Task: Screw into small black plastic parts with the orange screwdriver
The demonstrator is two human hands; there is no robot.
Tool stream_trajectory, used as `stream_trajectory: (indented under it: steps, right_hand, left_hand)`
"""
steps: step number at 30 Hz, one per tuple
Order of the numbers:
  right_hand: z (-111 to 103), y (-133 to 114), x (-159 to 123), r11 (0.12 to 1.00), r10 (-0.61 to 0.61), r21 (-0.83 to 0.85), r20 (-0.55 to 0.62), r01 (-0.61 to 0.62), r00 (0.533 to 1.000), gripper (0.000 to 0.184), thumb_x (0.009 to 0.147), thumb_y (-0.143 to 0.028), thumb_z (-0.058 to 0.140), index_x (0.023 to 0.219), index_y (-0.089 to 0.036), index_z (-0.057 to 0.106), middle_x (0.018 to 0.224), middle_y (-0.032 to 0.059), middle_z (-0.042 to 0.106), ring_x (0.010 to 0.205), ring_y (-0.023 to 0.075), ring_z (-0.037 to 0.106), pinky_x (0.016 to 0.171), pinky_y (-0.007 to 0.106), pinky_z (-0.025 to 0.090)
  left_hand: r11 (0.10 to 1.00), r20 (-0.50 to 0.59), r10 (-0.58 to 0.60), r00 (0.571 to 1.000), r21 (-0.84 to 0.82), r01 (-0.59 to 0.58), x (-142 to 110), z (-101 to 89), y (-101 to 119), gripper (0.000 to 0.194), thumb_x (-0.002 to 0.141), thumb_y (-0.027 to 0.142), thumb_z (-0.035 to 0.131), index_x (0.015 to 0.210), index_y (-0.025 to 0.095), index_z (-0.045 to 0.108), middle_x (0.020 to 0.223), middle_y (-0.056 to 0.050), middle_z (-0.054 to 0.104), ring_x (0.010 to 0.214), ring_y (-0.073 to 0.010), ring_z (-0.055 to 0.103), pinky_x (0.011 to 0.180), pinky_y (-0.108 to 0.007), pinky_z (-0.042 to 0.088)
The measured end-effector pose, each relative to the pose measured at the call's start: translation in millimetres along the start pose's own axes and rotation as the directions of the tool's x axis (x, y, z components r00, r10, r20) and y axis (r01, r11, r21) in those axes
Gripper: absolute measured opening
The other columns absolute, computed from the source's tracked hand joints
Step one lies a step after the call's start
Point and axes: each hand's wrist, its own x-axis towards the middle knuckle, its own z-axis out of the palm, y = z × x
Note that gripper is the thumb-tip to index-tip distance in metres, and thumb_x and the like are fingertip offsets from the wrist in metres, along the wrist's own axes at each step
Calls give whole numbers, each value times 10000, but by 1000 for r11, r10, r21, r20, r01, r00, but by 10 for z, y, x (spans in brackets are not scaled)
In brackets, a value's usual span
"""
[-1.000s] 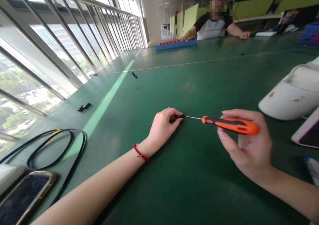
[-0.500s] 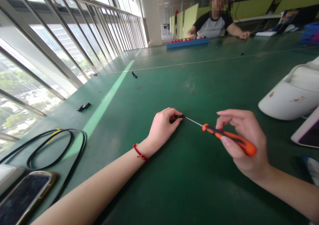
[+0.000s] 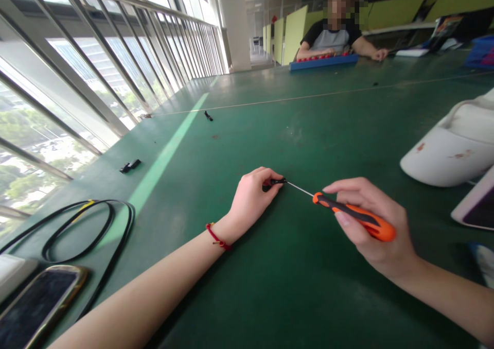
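Thumb and fingers of my left hand (image 3: pixel 255 190) pinch a small black part (image 3: pixel 276 181) just above the green table, near the middle of the view. Most of that part is hidden by the fingers, so its exact kind does not show. My right hand (image 3: pixel 380 225) is closed around the orange and black handle of a screwdriver (image 3: pixel 363 216). Its thin metal shaft points left, and the tip meets the end of the black part. A red bracelet (image 3: pixel 218 238) circles my left wrist.
Coiled black cable (image 3: pixel 130 225) and a phone (image 3: pixel 42 302) lie at the left. Small black pieces (image 3: pixel 130 166) rest near the railing (image 3: pixel 88 133). At right stands a white container (image 3: pixel 447 151). Across the table (image 3: pixel 247 133), a person (image 3: pixel 332 37) sits behind a blue rack (image 3: pixel 324 63).
My right fingers have shifted on the screwdriver handle, which looks slightly turned. The left hand stays put. Across the table, the blue rack has slid to the right.
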Motion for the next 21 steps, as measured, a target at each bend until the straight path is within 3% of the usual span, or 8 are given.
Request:
stream_trajectory:
  steps: [3,8,10,13,15,19,21]
  right_hand:
    - [-4,-26,-9,998,9,-66,16,-8,1000,83,815,-233,589,893,-260,604,776,0,652,711,165,620,628,287,493]
    - [22,-9,-12,999,-30,25,-188,35,982,322,752,-204,645,1062,-248,568,936,37,595,809,179,601,694,306,518]
    - [15,-14,-5,999,-20,36,-139,25,990,362,746,-203,645,1094,-244,550,851,21,575,741,172,594,660,309,515]
    - [-5,-41,-2,999,0,-42,8,0,1000,199,787,-228,617,981,-254,583,718,-6,598,646,162,600,600,300,490]
    - [-6,-50,-5,996,2,-90,17,-1,1000,109,804,-232,605,910,-257,597,744,-1,639,668,163,616,611,296,490]
    - [22,-25,-8,999,-37,-33,-166,32,985,260,763,-188,639,1007,-253,581,927,30,626,800,173,615,687,296,517]
    - [30,-16,-2,999,-41,14,-196,45,980,344,742,-173,651,1066,-247,558,937,35,595,812,174,606,706,305,526]
  left_hand:
    - [1000,0,-6,1000,3,6,0,-3,2,114,786,134,623,870,173,689,843,-10,686,723,-120,608,686,-220,499]
    - [1000,-1,6,1000,11,-6,-2,1,-11,106,792,151,624,874,175,688,845,-6,687,720,-118,600,680,-220,495]
    - [1000,0,7,1000,8,-7,-2,2,-12,105,793,152,624,872,174,688,852,-9,689,726,-120,603,685,-223,497]
    - [1000,-3,5,1000,2,-5,-1,2,-10,108,791,147,623,872,175,688,856,-11,690,727,-122,608,688,-228,498]
    - [1000,-5,4,1000,-2,-4,-2,3,-10,110,790,143,622,873,174,687,853,-11,690,725,-121,608,687,-226,498]
    - [1000,-6,10,1000,-1,-10,-3,8,-16,109,791,143,621,871,176,686,853,-11,687,727,-121,605,685,-226,499]
    - [1000,-6,16,1000,3,-16,-2,10,-18,105,792,147,623,869,176,687,849,-11,687,725,-121,604,681,-226,498]
